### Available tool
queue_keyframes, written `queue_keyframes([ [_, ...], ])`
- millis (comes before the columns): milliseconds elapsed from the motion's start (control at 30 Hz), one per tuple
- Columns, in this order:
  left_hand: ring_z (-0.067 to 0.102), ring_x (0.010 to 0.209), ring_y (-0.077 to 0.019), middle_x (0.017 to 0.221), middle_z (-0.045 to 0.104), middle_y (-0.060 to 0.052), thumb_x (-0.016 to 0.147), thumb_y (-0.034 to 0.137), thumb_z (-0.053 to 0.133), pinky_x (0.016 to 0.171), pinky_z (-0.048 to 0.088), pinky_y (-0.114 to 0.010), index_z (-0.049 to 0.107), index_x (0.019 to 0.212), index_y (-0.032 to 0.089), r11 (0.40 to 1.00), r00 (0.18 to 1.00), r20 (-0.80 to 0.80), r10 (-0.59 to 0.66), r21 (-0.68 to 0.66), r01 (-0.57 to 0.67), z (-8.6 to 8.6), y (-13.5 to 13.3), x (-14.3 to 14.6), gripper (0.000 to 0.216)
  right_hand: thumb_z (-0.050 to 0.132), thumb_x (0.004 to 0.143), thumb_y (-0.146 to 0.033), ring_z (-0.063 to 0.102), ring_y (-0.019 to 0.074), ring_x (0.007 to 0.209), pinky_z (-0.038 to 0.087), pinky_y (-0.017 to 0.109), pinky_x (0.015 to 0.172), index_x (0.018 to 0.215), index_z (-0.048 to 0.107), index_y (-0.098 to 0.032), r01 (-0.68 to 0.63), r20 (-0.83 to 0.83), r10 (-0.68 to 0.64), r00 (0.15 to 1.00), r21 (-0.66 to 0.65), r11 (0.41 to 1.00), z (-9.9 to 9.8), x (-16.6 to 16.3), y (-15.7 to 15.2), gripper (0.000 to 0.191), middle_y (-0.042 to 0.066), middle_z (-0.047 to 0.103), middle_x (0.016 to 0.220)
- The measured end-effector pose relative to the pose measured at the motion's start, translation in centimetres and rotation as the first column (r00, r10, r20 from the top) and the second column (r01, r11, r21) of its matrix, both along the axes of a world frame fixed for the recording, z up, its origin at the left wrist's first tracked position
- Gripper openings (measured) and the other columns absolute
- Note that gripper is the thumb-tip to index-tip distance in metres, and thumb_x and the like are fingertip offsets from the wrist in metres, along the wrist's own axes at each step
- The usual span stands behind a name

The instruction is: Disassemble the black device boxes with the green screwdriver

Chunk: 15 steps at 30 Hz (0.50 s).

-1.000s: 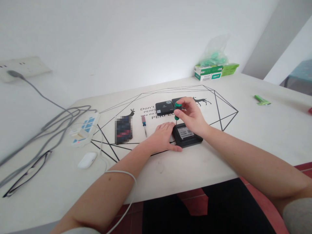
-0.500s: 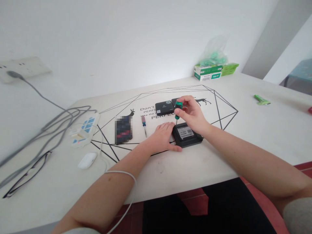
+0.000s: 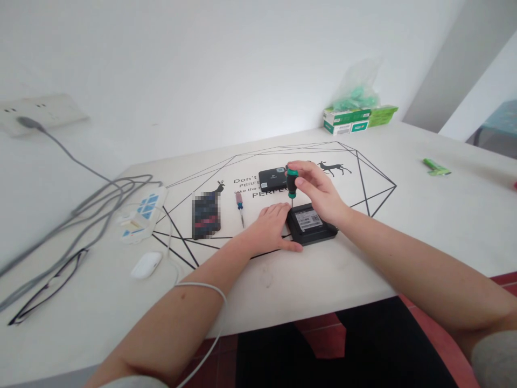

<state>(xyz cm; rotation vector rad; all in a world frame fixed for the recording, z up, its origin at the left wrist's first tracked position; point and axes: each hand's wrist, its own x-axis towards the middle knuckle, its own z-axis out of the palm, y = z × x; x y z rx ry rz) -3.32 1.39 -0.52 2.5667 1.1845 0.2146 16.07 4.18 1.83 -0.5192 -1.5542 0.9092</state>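
Observation:
In my right hand (image 3: 321, 191) is a screwdriver (image 3: 292, 183) with a green and black handle, thumb and fingertips around its upper part. It stands nearly upright, its tip at the far left corner of a black plastic box (image 3: 319, 234) with a white label (image 3: 309, 221). Whether the tip sits in a screw is too small to see. My left hand (image 3: 270, 229) lies against the box's left side, fingers stretched toward the far corner and thumb apart along the near edge. Behind the box lies a flat black square case (image 3: 272, 179), its right end partly behind my right hand.
Left of my hands lie a second screwdriver (image 3: 240, 207) and a blurred-out phone-shaped patch (image 3: 205, 215). Further left are a white earbud case (image 3: 146, 265), glasses (image 3: 48, 288), a power strip (image 3: 143, 218) and cables. Green-white boxes (image 3: 347, 121) stand by the wall; a green wrapper (image 3: 436, 167) lies right.
My right fingers have shifted round the screwdriver handle and loosened slightly, with the forefinger higher over its top. My left hand stays against the box. The view has moved slightly.

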Motion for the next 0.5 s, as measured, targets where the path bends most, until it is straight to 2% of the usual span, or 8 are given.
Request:
queue_keyframes([
  [100,0.037,0.151,-0.0470,0.160,0.043,-0.027,0.072,0.087,0.070,0.123,0.029,-0.061,0.033,0.158,0.011,1.000,1.000,0.001,0.000,0.003,0.000,-0.05,0.00,-0.03,0.121,0.062,0.099,-0.053,0.065,0.0198,0.100,0.060,0.040,0.084,0.124,0.059,-0.032,-0.060,0.003,0.060,0.998,-0.020,0.998,-0.11,-0.09,0.09,0.033,0.005,0.065,0.120],
  [200,0.039,0.150,-0.0474,0.159,0.044,-0.027,0.072,0.087,0.071,0.122,0.030,-0.062,0.035,0.157,0.013,1.000,1.000,0.014,-0.004,0.000,0.004,-0.01,0.00,-0.01,0.119,0.077,0.090,-0.049,0.063,0.0171,0.093,0.058,0.035,0.079,0.117,0.059,-0.031,0.057,0.003,-0.057,0.998,0.031,0.998,-0.57,-0.05,0.40,0.037,0.003,0.062,0.111],
  [300,0.041,0.147,-0.0470,0.157,0.046,-0.027,0.071,0.087,0.071,0.121,0.031,-0.061,0.037,0.156,0.013,1.000,1.000,0.020,-0.007,-0.006,0.007,0.08,0.01,0.00,0.117,0.082,0.085,-0.048,0.061,0.0175,0.098,0.058,0.036,0.082,0.118,0.061,-0.031,0.129,0.035,-0.131,0.991,0.058,0.990,-0.75,0.03,0.46,0.043,0.004,0.061,0.119],
  [400,0.041,0.147,-0.0475,0.158,0.045,-0.027,0.072,0.088,0.070,0.121,0.031,-0.062,0.036,0.156,0.012,1.000,1.000,0.016,-0.007,-0.004,0.007,0.04,0.05,-0.05,0.118,0.068,0.095,-0.053,0.063,0.0204,0.105,0.060,0.040,0.086,0.129,0.061,-0.033,0.021,0.053,-0.023,0.998,0.030,0.999,-0.53,0.00,0.24,0.040,0.006,0.061,0.131],
  [500,0.039,0.149,-0.0469,0.159,0.043,-0.029,0.072,0.088,0.070,0.122,0.029,-0.060,0.035,0.157,0.009,1.000,1.000,0.008,-0.010,0.008,0.010,-0.12,0.10,-0.12,0.120,0.057,0.102,-0.052,0.066,0.0210,0.102,0.060,0.042,0.085,0.133,0.059,-0.033,-0.066,0.043,0.065,0.997,0.014,0.998,-0.42,-0.07,0.16,0.036,0.006,0.066,0.123],
])
